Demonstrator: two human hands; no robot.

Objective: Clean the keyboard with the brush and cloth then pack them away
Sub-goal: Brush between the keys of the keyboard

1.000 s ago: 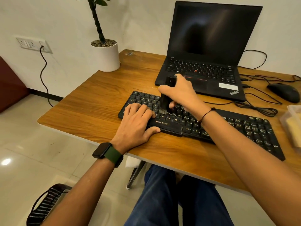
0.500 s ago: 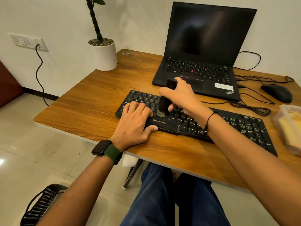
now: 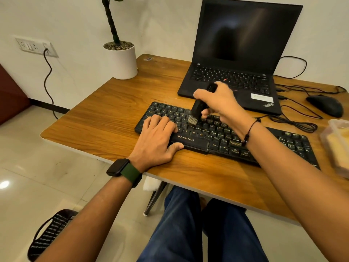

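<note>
Desk surroundings
An open laptop [image 3: 238, 59] stands at upper right, a mouse [image 3: 325, 105] at far right, a potted plant [image 3: 120, 53] at upper centre-left.

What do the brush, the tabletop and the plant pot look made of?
Brush: matte black body, likely plastic, with pale bristles, fibre unclear. Tabletop: wood-grain surface with a soft sheen, pale edge showing; probably laminate or veneer. Plant pot: smooth matte white, ceramic or plastic; cannot tell which.

table [image 3: 117, 110] | keyboard [image 3: 264, 146] | laptop [image 3: 245, 53] | mouse [image 3: 325, 105] | plant pot [image 3: 123, 62]
</note>
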